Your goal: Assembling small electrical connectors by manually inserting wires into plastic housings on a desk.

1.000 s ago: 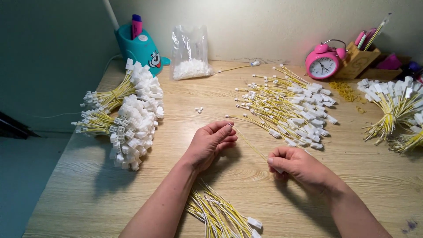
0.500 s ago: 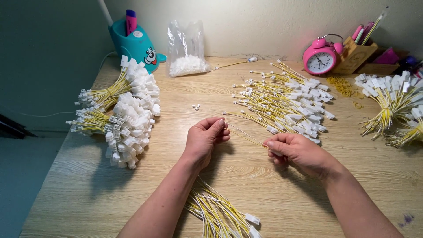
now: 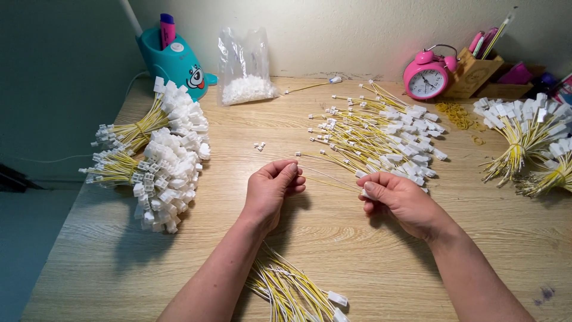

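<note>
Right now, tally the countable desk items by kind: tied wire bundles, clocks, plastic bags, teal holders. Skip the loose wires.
Tied yellow wire bundles with white connectors: 4, two at left, two at right
Pink alarm clock: 1
Clear plastic bag of white connectors: 1
Teal pen holder: 1
Total: 7

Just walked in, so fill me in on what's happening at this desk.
A person at a wooden desk holds one thin yellow wire stretched between both hands: the left hand pinches one end, the right hand grips the other. A loose spread of wires with white connectors lies just beyond, bundled ones lie at the left, and a pink alarm clock stands at the back.
</note>
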